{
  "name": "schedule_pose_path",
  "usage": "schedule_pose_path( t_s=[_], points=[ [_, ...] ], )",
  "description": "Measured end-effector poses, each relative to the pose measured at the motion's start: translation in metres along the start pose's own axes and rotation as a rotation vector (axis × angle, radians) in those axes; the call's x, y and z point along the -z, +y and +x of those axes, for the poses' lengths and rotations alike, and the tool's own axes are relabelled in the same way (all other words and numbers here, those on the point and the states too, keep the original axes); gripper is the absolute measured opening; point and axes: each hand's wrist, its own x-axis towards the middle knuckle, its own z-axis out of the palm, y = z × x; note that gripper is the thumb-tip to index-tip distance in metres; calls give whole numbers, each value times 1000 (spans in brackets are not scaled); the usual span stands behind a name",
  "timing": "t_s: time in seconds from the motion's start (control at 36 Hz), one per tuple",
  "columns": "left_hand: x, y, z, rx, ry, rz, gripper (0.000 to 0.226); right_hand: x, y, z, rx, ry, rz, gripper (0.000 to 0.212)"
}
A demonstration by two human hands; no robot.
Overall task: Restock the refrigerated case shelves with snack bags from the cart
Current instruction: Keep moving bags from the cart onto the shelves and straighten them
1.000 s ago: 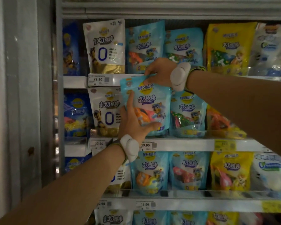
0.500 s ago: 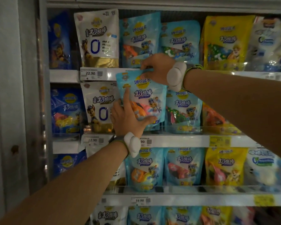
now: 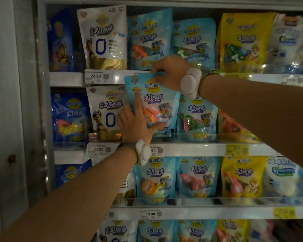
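Right hand [image 3: 168, 72] pinching top edge of light-blue snack bag [image 3: 153, 103]; left hand [image 3: 135, 124] spread flat against lower front, thumb under bottom corner. Bag upright, long axis vertical, printed face toward camera, at front of middle shelf [image 3: 199, 148] between white bag [image 3: 106, 110] and second blue bag [image 3: 197, 116]. Dim refrigerated case, grey frame [image 3: 40, 102] at left, price tag [image 3: 96, 76] on shelf edge above.

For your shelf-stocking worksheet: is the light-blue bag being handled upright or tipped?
Slightly tipped: the light-blue bag leans left at its top, right hand pinching the top edge, left hand pressed flat against its front.
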Motion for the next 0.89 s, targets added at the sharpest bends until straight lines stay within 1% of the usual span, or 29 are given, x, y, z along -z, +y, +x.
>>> schedule_pose_path(
  t_s=[0.11, 0.19, 0.31, 0.42, 0.58, 0.67, 0.75, 0.83, 0.89],
  points=[
    [-2, -1, -2, 24, 0, 58, 134, -5, 0, -2, -3, -11, -6, 28],
    [-7, -3, -3, 19, 24, 87, 136, -9, 1, -4, 14, -9, 9, 26],
    [-12, -3, -4, 44, 37, 86, 137, -16, 4, -6, 102, 18, 10, 23],
    [-15, -4, -6, 63, 29, 64, 138, -24, 10, -8, 229, 33, -66, 22],
    [-15, -7, -9, 53, 19, 43, 135, -33, 18, -8, 340, 163, -219, 20],
    [-16, -12, -10, 35, 18, 38, 128, -40, 19, -11, 374, 207, -305, 18],
    [-18, -14, -10, 41, 7, 35, 112, -50, 18, -17, 378, 274, -398, 19],
    [-18, -16, -8, 60, -26, 13, 93, -64, 18, -27, 288, 360, -436, 43],
    [-16, -16, -5, 87, -51, -5, 85, -72, 19, -39, 188, 421, -412, 51]
  ],
)
